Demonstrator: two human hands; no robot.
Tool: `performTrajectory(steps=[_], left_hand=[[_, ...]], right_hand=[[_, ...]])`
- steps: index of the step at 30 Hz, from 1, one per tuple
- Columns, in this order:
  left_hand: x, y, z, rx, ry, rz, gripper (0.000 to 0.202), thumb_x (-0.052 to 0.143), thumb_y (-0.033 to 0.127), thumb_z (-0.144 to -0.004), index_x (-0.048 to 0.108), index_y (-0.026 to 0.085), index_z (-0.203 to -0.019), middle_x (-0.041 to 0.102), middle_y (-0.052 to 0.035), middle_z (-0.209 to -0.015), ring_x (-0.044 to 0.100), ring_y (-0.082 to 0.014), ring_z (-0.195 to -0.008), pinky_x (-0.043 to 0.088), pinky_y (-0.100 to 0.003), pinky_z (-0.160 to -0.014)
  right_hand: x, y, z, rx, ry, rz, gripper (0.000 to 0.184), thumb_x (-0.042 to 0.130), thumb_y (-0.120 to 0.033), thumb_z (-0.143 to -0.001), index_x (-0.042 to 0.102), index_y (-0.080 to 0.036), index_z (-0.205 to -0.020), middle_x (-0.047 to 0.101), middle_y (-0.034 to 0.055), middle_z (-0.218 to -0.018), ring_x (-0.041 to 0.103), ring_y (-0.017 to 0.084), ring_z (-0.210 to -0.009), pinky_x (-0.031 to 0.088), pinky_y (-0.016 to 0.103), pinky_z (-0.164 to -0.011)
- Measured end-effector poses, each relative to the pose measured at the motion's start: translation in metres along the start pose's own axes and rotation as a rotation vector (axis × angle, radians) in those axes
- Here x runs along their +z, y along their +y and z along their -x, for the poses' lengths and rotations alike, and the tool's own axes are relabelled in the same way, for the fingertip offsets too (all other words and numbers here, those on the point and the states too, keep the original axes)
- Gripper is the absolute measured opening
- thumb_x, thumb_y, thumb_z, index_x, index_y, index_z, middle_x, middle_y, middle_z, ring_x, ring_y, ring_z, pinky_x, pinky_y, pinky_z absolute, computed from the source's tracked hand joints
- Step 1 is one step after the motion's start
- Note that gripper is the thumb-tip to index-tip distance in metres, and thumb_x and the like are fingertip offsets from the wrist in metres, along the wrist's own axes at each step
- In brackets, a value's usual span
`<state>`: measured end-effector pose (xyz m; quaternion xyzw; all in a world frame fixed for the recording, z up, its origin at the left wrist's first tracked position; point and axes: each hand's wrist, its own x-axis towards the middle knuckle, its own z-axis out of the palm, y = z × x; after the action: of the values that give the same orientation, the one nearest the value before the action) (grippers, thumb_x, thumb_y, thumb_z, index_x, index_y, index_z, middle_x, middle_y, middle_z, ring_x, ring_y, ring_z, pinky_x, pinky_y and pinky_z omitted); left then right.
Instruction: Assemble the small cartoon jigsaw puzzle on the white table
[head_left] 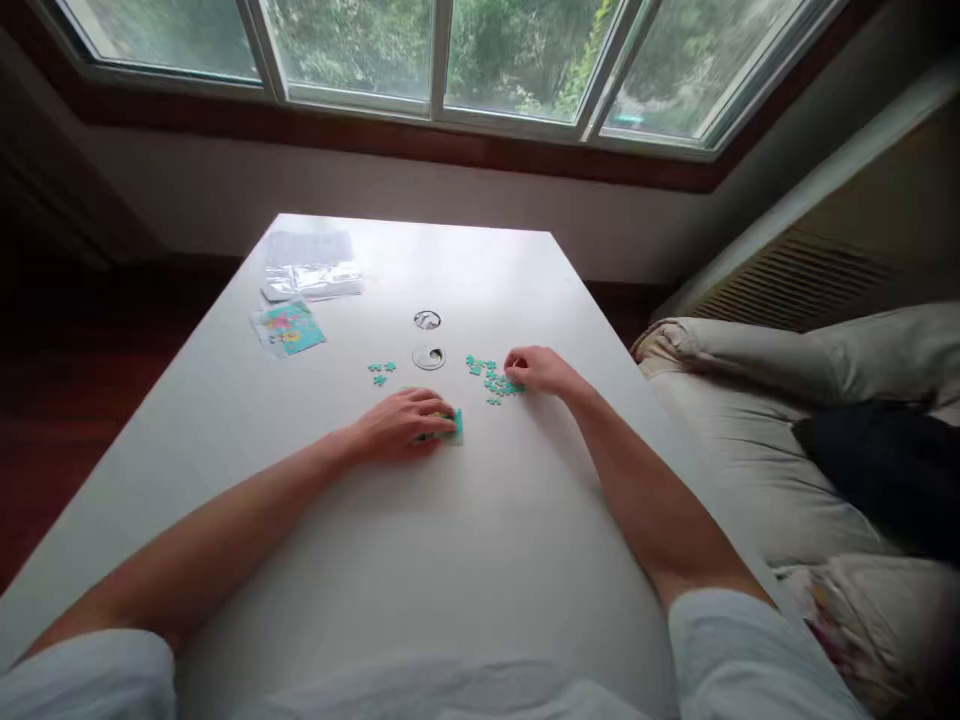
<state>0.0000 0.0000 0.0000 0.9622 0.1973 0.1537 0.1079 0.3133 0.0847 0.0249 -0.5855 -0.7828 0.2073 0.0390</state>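
The work in hand looks like picking through small turquoise jigsaw pieces (491,377), which lie loose on the white rectangular desk (450,560) around the right hand (538,370). That hand reaches in at the right edge of the cluster, its thumb and index drawn together; whether they pinch a piece, I cannot tell.

The left hand (411,425) lies over a small flat turquoise panel with a see-through edge (459,427), its fingers curved and close together. Most of the panel is covered, so I cannot tell whether they grip it or only steady it.

Another 3 turquoise pieces (380,381) sit apart, just beyond the left hand. Farther back are 2 round silvery outlines (421,358) and, to the left, a turquoise picture card in clear plastic (300,327).

In my judgement, the next move calls for a light fingertip pinch on 1 piece, without disturbing its neighbours, while the panel is kept steady.
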Motion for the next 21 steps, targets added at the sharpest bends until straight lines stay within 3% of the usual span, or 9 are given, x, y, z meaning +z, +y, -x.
performTrajectory(steps=[11, 17, 21], left_hand=[[0.002, -0.002, 0.004, -0.04, -0.019, -0.026, 0.031, 0.051, 0.03, -0.098, 0.065, 0.029, -0.125, 0.064, -0.0067, -0.134, 0.056, -0.0246, -0.12, 0.042, -0.039, -0.104], [0.0, -0.001, 0.003, -0.048, -0.03, -0.028, 0.031, 0.051, 0.029, -0.098, 0.064, 0.028, -0.126, 0.064, -0.0069, -0.134, 0.056, -0.0246, -0.119, 0.042, -0.039, -0.103], [-0.001, 0.0, 0.003, -0.05, -0.025, -0.024, 0.03, 0.05, 0.03, -0.098, 0.064, 0.028, -0.125, 0.064, -0.0068, -0.133, 0.056, -0.0243, -0.118, 0.042, -0.039, -0.103]], right_hand=[[-0.008, 0.017, 0.001, -0.028, -0.102, 0.036, 0.015, 0.064, -0.025, -0.079, 0.073, -0.02, -0.089, 0.073, 0.0015, -0.085, 0.063, 0.014, -0.074, 0.04, 0.022, -0.065], [-0.013, 0.023, 0.007, -0.134, -0.224, -0.045, 0.026, 0.066, -0.028, -0.077, 0.07, -0.022, -0.102, 0.07, 0.0001, -0.085, 0.059, 0.013, -0.071, 0.038, 0.022, -0.062], [-0.006, 0.02, 0.006, -0.182, -0.137, -0.034, 0.02, 0.065, -0.029, -0.08, 0.069, -0.021, -0.098, 0.067, -0.0001, -0.081, 0.057, 0.013, -0.069, 0.036, 0.023, -0.062]])
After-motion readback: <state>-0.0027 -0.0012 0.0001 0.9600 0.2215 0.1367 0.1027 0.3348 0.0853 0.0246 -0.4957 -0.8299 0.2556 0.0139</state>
